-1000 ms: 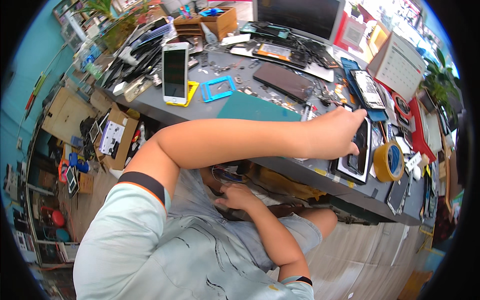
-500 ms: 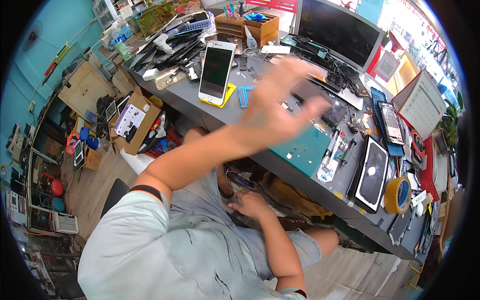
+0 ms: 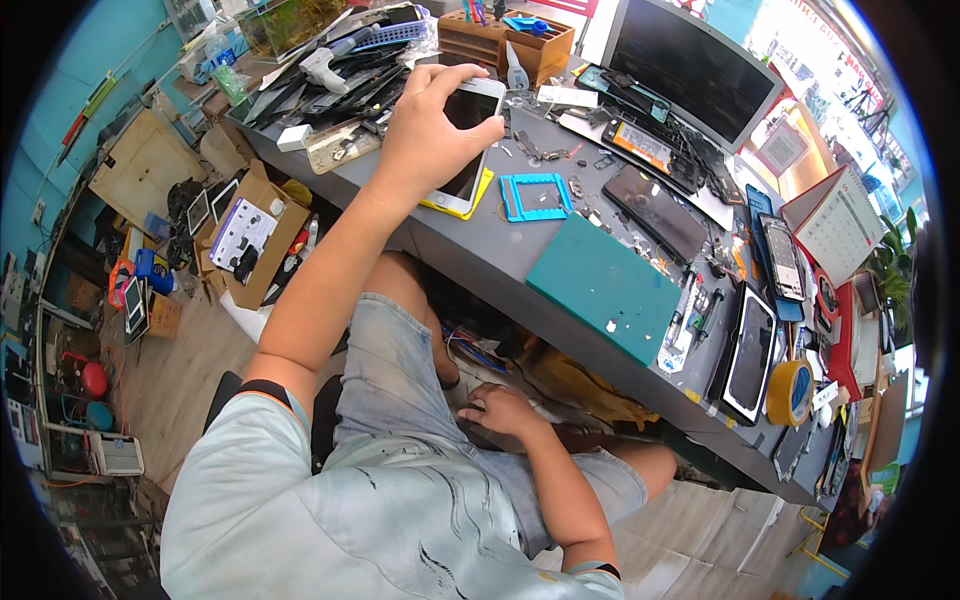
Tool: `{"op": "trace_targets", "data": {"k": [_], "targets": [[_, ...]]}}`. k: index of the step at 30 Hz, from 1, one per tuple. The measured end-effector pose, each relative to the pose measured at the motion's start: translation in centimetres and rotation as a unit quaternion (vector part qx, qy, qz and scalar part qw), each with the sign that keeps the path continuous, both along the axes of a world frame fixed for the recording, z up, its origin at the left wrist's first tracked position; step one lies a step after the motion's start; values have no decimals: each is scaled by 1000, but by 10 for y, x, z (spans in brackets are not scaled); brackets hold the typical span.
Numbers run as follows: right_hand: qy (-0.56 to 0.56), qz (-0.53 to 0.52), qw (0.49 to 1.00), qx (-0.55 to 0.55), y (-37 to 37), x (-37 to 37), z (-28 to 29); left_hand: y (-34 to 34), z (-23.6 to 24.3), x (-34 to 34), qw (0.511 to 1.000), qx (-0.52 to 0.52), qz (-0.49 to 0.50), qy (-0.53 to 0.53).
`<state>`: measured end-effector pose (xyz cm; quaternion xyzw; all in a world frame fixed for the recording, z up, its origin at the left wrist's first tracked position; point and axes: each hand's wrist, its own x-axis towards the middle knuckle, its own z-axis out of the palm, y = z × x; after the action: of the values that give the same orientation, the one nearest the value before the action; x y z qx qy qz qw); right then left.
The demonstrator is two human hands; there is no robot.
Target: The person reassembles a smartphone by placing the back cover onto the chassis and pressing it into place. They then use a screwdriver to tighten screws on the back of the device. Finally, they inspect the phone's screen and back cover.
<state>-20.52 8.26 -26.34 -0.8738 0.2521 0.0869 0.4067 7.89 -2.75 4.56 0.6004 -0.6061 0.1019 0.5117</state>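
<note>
The person's left hand [image 3: 425, 130] grips the white phone [image 3: 468, 150] on the grey bench [image 3: 500, 265], maybe to lift it, while the right hand [image 3: 505, 410] rests loosely open in the lap.

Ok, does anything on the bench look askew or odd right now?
Mostly clutter. The white smartphone under the left hand lies tilted on a yellow pad close to the grey bench's front edge. Small loose parts are scattered beside it. The right hand rests in the lap. No spill or clear damage is visible.
</note>
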Motion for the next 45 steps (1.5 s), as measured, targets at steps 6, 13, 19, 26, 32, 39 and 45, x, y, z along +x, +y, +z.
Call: {"op": "trace_targets", "data": {"k": [6,13,19,26,32,39,45], "targets": [[15,-32,999,5,-6,-4,-5,-13,-2,-7,997,-33,68,-1],[38,-27,999,13,-10,-1,-7,-6,-6,1,998,-45,40,-28],[41,-20,999,26,-11,5,-6,14,-23,28,884,18,-241,400],[43,-16,999,26,-11,4,-11,19,-24,22,876,64,-272,394],[21,-12,1000,12,-13,4,-8,17,-29,18,904,84,-253,334],[29,-17,999,10,-11,4,4,24,-36,22,895,24,-243,374],[34,-12,999,11,-11,4,-1,34,-53,31,910,-37,-211,354]]}}
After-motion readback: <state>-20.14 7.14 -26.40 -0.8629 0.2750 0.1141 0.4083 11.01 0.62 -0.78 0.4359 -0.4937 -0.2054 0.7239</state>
